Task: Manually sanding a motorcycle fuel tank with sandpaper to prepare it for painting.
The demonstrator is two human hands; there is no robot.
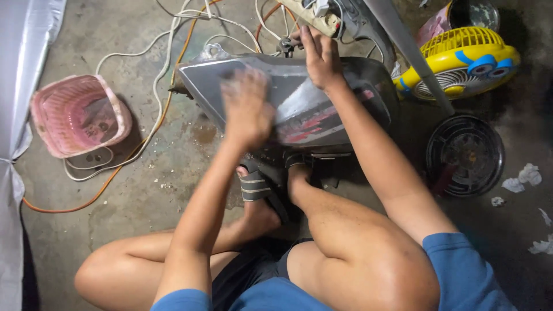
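While the person sits on the stained grey concrete floor (144, 190) with knees bent, a grey metal motorcycle fuel tank with red markings (299, 109) lies on that floor just beyond the feet, in the upper middle of the view. The left hand (246, 109) is laid flat on the tank's upper left face, palm down; it is blurred, so I cannot tell whether it grips anything underneath. The right hand (321, 57) rests on the tank's far edge with fingers spread and extended, holding nothing. 1 foot wears a grey striped rubber sandal (259, 189), just beside the tank's near edge.

Left of the tank sits a pink plastic basket (78, 115), with white cables (155, 69) and an orange cable (115, 173) looping between them. Beyond the right hand lies a cream-coloured power strip (314, 16). Right of the tank stands a yellow and blue plastic fan (461, 60), and nearer lies a round black fan grille (465, 155). Crumpled white paper scraps (521, 175) lie at the far right.
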